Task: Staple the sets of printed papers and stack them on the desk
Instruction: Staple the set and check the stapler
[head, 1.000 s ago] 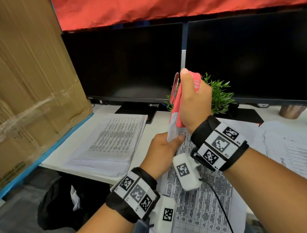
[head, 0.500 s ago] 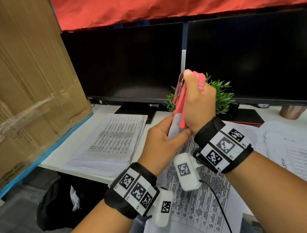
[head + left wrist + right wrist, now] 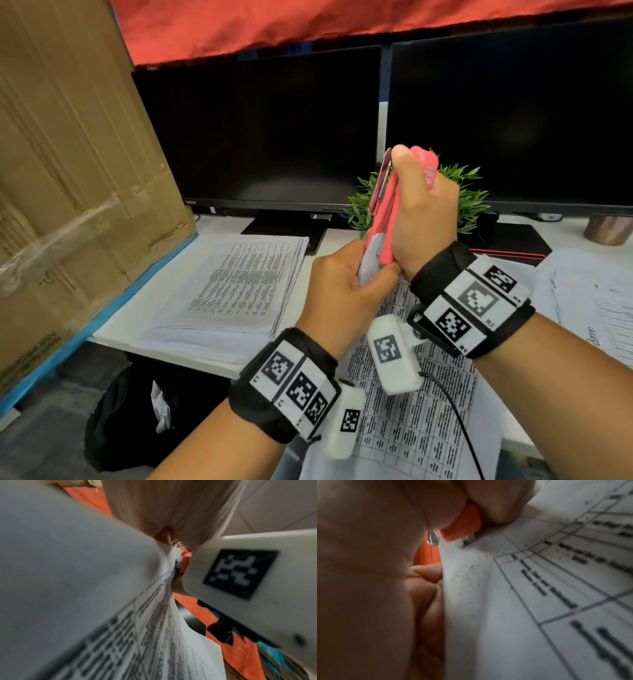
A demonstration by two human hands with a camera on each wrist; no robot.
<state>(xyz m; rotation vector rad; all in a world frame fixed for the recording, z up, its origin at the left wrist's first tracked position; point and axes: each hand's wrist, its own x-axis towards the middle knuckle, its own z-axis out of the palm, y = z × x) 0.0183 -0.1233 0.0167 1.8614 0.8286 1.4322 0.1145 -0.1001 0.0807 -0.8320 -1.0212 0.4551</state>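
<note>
both hands (image 3: 346, 284) (image 3: 424, 219) raised, fingers curled tight

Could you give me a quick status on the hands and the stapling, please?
Right hand grips red stapler, upright. Left hand pinches corner of paper set in its mouth. Stack lies on desk at left. Nothing in the way.

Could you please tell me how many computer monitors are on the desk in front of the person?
2: a left monitor behind the paper stack, and a right monitor behind the small plant. Both screens are dark; none seems hidden.

Monitors (image 3: 260, 130) and plant (image 3: 466, 202) behind.
</note>
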